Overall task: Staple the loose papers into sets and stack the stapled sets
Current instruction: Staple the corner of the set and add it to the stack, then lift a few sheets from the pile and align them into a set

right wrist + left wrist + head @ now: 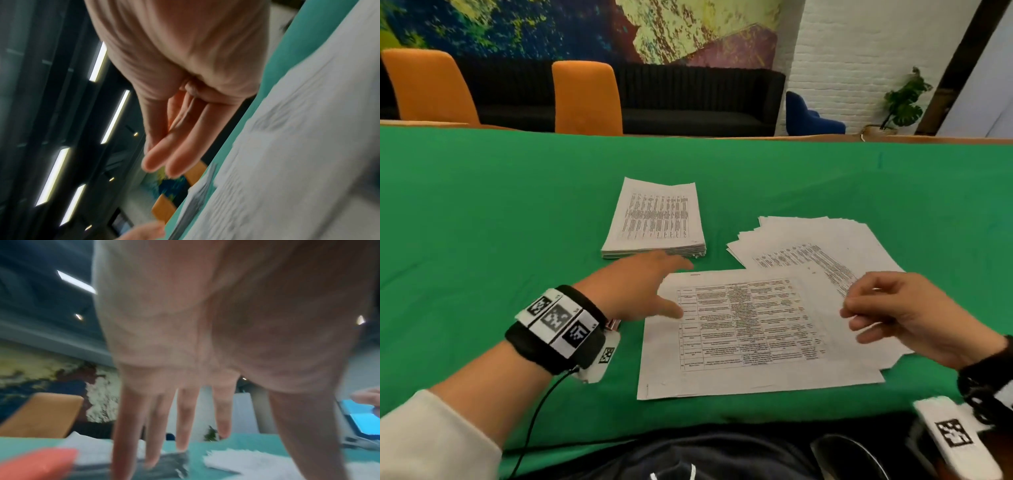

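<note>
Both hands hover over a paper set on the green counter.
Left hand spread wide, right hand loosely curled, both empty. The set lies near the body, long axis left-to-right, text facing the person. To staple well, square its edges first; the neat stack waits beyond.

Neat stack behind; fanned pile right of it; single set front, overlapping pile.

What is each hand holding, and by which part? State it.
Nothing is held. The left hand is spread open over the table beside the front paper set; the right hand hovers above the papers, fingers loosely curled, empty.
</note>
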{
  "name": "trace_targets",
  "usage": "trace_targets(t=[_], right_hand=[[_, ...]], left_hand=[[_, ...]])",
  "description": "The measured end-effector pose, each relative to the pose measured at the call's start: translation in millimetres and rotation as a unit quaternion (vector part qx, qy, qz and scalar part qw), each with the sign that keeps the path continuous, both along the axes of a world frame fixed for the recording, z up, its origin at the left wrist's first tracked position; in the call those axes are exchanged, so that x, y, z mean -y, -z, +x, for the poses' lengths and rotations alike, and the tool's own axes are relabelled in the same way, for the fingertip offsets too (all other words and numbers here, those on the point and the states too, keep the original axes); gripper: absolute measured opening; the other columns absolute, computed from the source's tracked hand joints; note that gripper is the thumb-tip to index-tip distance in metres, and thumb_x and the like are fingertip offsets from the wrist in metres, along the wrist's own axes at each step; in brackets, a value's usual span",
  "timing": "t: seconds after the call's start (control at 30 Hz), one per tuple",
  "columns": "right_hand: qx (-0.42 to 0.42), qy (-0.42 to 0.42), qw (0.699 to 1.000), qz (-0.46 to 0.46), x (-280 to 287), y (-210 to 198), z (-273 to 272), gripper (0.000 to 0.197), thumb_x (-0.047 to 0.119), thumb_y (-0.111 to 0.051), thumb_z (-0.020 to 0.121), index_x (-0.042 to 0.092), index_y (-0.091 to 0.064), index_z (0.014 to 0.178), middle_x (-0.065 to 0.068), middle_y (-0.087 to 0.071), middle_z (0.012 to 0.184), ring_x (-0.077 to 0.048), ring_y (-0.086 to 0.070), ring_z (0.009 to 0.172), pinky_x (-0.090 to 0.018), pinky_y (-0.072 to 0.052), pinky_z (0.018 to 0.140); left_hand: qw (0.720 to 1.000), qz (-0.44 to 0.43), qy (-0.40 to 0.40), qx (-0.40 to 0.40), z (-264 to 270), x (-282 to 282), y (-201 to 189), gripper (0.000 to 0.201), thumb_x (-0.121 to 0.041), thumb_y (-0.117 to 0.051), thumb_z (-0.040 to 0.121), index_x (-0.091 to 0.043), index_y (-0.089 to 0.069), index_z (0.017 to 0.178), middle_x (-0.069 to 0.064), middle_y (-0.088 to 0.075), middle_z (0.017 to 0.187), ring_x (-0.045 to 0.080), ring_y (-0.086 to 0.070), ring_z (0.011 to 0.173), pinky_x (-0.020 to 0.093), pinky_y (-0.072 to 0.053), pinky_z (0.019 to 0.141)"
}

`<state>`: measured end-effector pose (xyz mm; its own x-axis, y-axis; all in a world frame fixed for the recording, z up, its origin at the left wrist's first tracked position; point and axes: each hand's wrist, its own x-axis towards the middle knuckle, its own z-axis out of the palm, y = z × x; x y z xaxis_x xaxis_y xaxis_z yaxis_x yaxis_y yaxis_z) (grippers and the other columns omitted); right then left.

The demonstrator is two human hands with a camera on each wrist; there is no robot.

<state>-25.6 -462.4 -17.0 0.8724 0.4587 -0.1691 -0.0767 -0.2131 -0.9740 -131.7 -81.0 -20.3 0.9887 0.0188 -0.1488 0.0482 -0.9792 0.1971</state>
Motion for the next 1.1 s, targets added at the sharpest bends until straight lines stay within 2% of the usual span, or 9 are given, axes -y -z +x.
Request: trace_targets(t=[0.1, 0.17, 0.37, 0.47, 0.57, 0.67, 0.73, 0.93, 1.1], right_hand=[[0.001, 0.022, 0.999, -0.034, 43, 10, 0, 0.069, 0.036, -0.108, 0.031, -0.003, -0.076, 0.078, -0.029, -0.071, 0.083, -0.022, -0.066, 0.055, -0.034, -0.062, 0.053], [-0.004, 0.027, 0.998, -0.063, 66, 21, -4, 0.081, 0.043, -0.107, 0.023, -0.007, -0.074, 0.077, -0.028, -0.066, 0.073, -0.023, -0.061, 0.050, -0.035, -0.060, 0.052], [-0.099, -0.128, 0.967, -0.198, 123, 80, -21, 0.044, 0.023, -0.102, 0.060, -0.007, -0.076, 0.079, -0.028, -0.065, 0.071, -0.021, -0.062, 0.048, -0.038, -0.062, 0.061], [-0.136, -0.200, 0.940, -0.241, 137, 99, -26, 0.022, 0.011, -0.093, 0.074, -0.003, -0.079, 0.083, -0.025, -0.069, 0.076, -0.016, -0.065, 0.050, -0.034, -0.062, 0.063], [-0.158, -0.187, 0.932, -0.269, 149, 127, -23, 0.012, 0.006, -0.088, 0.079, -0.001, -0.081, 0.086, -0.017, -0.072, 0.069, -0.015, -0.066, 0.050, -0.033, -0.061, 0.065], [-0.182, -0.155, 0.920, -0.309, 160, 165, -9, 0.001, 0.005, -0.082, 0.085, 0.004, -0.083, 0.086, -0.014, -0.075, 0.073, -0.014, -0.068, 0.053, -0.033, -0.063, 0.064], [-0.192, -0.123, 0.910, -0.346, 165, 193, 5, 0.003, 0.004, -0.079, 0.088, 0.005, -0.082, 0.088, -0.012, -0.075, 0.078, -0.014, -0.067, 0.057, -0.035, -0.064, 0.065], [-0.192, -0.082, 0.853, -0.477, 157, 257, 31, 0.016, -0.003, -0.065, 0.095, 0.006, -0.076, 0.087, -0.009, -0.072, 0.077, -0.015, -0.069, 0.061, -0.038, -0.063, 0.058], [-0.139, -0.097, 0.814, -0.556, 149, 276, 35, 0.022, 0.004, -0.071, 0.093, 0.001, -0.073, 0.114, -0.015, -0.078, 0.102, -0.022, -0.078, 0.080, -0.034, -0.065, 0.068]], left_hand=[[0.992, 0.044, 0.029, -0.115, 12, 28, 11, 0.091, -0.067, -0.081, 0.074, -0.059, -0.029, 0.148, -0.013, -0.048, 0.147, 0.020, -0.052, 0.132, 0.050, -0.044, 0.106], [0.986, 0.078, 0.045, -0.143, 20, 37, 11, 0.090, -0.061, -0.085, 0.074, -0.053, -0.036, 0.148, -0.008, -0.054, 0.139, 0.022, -0.055, 0.123, 0.044, -0.048, 0.101], [0.980, 0.100, 0.041, -0.166, 36, 40, 13, 0.106, -0.052, -0.095, 0.064, -0.069, -0.025, 0.143, -0.009, -0.050, 0.129, 0.021, -0.057, 0.112, 0.044, -0.054, 0.097], [0.978, 0.101, 0.026, -0.182, 45, 46, 16, 0.108, -0.048, -0.098, 0.060, -0.071, -0.027, 0.139, -0.009, -0.046, 0.119, 0.018, -0.057, 0.096, 0.036, -0.061, 0.073], [0.975, 0.124, 0.030, -0.182, 52, 53, 16, 0.110, -0.045, -0.098, 0.061, -0.065, -0.028, 0.143, -0.007, -0.047, 0.114, 0.012, -0.053, 0.085, 0.028, -0.047, 0.063], [0.976, 0.117, 0.024, -0.180, 55, 54, 18, 0.112, -0.042, -0.100, 0.059, -0.066, -0.029, 0.142, -0.007, -0.047, 0.114, 0.016, -0.057, 0.089, 0.033, -0.058, 0.063], [0.977, 0.099, 0.009, -0.188, 54, 54, 19, 0.111, -0.039, -0.101, 0.058, -0.067, -0.030, 0.140, -0.008, -0.045, 0.109, 0.020, -0.061, 0.086, 0.033, -0.062, 0.056], [0.974, 0.124, 0.000, -0.189, 56, 56, 18, 0.113, -0.048, -0.101, 0.052, -0.072, -0.027, 0.133, -0.010, -0.046, 0.109, 0.021, -0.062, 0.091, 0.041, -0.063, 0.077], [0.973, 0.123, -0.003, -0.196, 55, 61, 11, 0.110, -0.042, -0.101, 0.057, -0.066, -0.031, 0.138, -0.005, -0.048, 0.108, 0.021, -0.067, 0.066, 0.030, -0.058, 0.050]])
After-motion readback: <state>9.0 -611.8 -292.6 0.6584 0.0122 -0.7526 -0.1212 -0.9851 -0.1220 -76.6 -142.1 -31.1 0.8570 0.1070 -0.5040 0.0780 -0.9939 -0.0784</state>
